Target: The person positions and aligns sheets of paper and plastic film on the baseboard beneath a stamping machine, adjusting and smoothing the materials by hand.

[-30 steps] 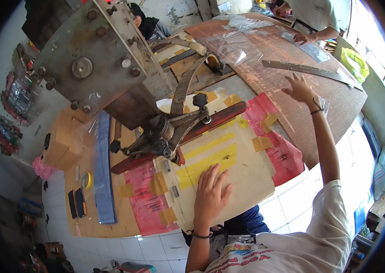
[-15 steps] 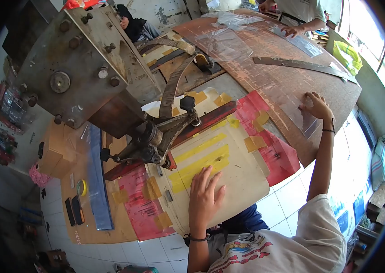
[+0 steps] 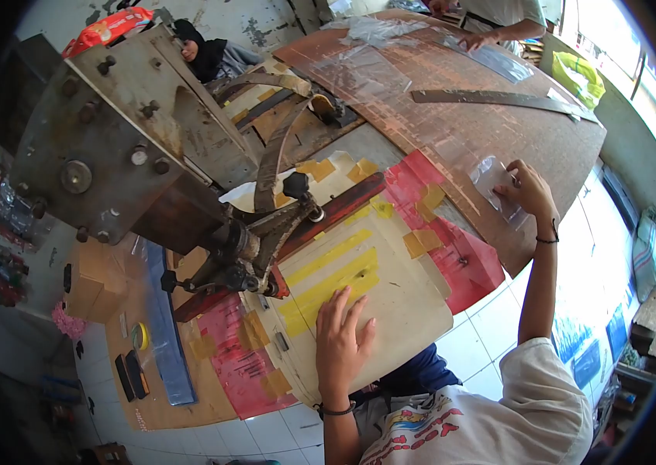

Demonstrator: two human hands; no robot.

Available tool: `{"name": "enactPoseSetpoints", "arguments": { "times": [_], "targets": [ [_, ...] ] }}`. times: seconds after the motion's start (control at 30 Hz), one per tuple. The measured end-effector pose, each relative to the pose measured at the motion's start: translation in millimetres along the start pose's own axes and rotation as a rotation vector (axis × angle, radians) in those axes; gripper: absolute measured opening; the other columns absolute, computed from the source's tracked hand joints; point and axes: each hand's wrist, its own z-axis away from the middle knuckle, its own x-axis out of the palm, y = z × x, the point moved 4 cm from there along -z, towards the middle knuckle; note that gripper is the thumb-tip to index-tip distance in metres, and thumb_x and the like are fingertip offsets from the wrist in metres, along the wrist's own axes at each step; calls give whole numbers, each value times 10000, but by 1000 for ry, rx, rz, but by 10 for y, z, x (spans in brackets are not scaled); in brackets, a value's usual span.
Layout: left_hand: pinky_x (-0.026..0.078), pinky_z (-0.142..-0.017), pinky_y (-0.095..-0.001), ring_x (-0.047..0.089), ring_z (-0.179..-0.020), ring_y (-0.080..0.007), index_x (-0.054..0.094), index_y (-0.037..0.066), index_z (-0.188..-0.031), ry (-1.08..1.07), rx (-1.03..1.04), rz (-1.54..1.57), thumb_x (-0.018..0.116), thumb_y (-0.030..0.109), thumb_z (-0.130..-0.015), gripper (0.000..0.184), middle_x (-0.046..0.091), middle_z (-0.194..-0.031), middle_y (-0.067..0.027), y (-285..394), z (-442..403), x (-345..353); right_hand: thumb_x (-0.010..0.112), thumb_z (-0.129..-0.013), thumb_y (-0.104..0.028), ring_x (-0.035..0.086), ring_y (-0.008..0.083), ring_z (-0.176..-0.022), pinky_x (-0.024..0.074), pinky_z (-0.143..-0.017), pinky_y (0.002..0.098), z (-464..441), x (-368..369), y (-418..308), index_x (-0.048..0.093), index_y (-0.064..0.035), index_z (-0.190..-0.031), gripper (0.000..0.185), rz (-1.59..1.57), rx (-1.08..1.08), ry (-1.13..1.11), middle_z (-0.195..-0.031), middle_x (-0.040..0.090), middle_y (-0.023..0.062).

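Note:
My left hand (image 3: 341, 345) lies with its fingers apart on a cream board (image 3: 413, 318) marked with yellow tape stripes (image 3: 332, 283). To the right, my right hand (image 3: 528, 191) bends its fingers over a clear plastic piece (image 3: 496, 186) on the brown tabletop (image 3: 561, 155); thumb and fingers pinch at its edge. Beyond the board stands a metal machine with a black clamp arm (image 3: 285, 225) over a red bar (image 3: 336, 213). Pink-red sheets (image 3: 460, 263) with tan tape stick out at both sides of the board.
A long metal strip (image 3: 498, 98) and plastic sheets (image 3: 382, 31) lie on the brown table, where a co-worker's hand (image 3: 480, 39) rests. Another person (image 3: 208, 54) sits behind the machine. At left are a blue strip (image 3: 165, 333), yellow tape roll (image 3: 139, 335) and cardboard box (image 3: 95, 279).
My right hand has come down from above the brown table onto the clear plastic piece, its fingers closing there. My left hand stays on the board. The view has shifted a little.

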Motion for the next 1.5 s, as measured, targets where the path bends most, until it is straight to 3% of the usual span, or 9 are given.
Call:
{"name": "enactPoseSetpoints", "arguments": {
  "times": [0.23,0.27,0.4,0.5,0.63,0.83,1.07,1.27,1.5],
  "targets": [
    [388,-1110,-510,490,-1325,-381,654,85,-1291,4,17,6,692,198,-906,403,526,-1457,-141,15,1,17,812,-859,-423,642,189,-760,490,-672,350,-117,-18,124,636,-26,-953,445,-149,-26,-91,-772,633,76],
    [388,-1110,-512,490,-1325,-381,654,84,-1291,4,23,-1,692,196,-906,403,526,-1458,-141,8,4,23,766,-927,-344,601,116,-711,457,-575,307,-130,50,272,602,-38,-999,355,-211,-160,-52,-763,615,36],
    [383,-1115,-520,485,-1329,-388,650,79,-1294,-5,14,-2,689,188,-905,407,524,-1461,-142,11,0,26,662,-1015,-214,597,55,-674,444,-506,219,329,-71,-198,551,-40,-1265,325,-777,29,-38,-822,653,29],
    [381,-1118,-521,484,-1330,-393,648,73,-1295,-7,4,-14,687,186,-904,409,523,-1463,-141,27,5,22,624,-1033,-177,639,86,-698,483,-534,232,398,78,-434,562,-17,-1320,334,-1012,37,164,-921,717,58],
    [380,-1119,-523,482,-1333,-397,642,72,-1301,-9,13,-16,681,182,-907,412,522,-1464,-144,32,-3,21,526,-1064,-108,705,161,-976,615,-744,297,385,125,-472,536,-18,-1404,352,-1150,-180,-29,-1253,665,119],
    [378,-1120,-523,477,-1339,-400,635,76,-1312,-6,26,-19,677,183,-911,417,512,-1475,-150,14,12,30,413,-1037,18,675,201,-1123,595,-919,345,475,139,-468,390,-59,-1552,520,-1101,-348,-93,-1442,555,124],
    [378,-1120,-522,473,-1344,-400,632,76,-1317,1,28,-22,675,188,-915,420,507,-1482,-150,24,16,23,389,-1030,-126,594,228,-1266,546,-997,345,477,149,-434,221,-81,-1633,628,-1114,-388,-149,-1683,246,124],
    [376,-1125,-519,472,-1348,-390,634,77,-1317,7,33,-6,674,192,-918,417,504,-1488,-142,8,19,23,444,-1005,-270,568,211,-1283,517,-1011,350,462,218,-401,212,-77,-1637,700,-1153,-439,-207,-1696,222,114],
    [372,-1133,-515,470,-1355,-382,631,82,-1326,3,33,-6,673,192,-920,423,502,-1494,-140,-12,33,24,474,-879,-44,596,188,-1180,523,-973,306,529,187,-471,144,-127,-1658,850,-1134,-396,-279,-1629,339,151]
  ]
}}
